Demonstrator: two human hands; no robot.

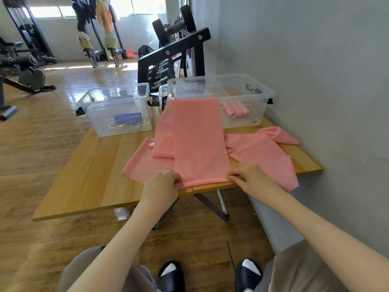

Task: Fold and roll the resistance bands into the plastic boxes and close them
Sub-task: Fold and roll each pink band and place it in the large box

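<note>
A long pink resistance band [197, 140] lies flat across the wooden table [88, 178], its far end draped over the rim of the right clear plastic box [261, 89]. My left hand [162, 184] and my right hand [250, 175] each pinch the band's near edge at the table's front. More pink band [263, 150] lies bunched to the right. Rolled pink bands [236, 111] sit inside the right box. The left clear box [117, 127] holds purple rolled bands [127, 118]. Both boxes stand without lids.
A grey wall [315, 81] runs close along the table's right side. A black dumbbell rack [174, 53] stands behind the boxes. Gym machines [23, 66] stand on the wooden floor at the left. My knees and black slippers show below the table.
</note>
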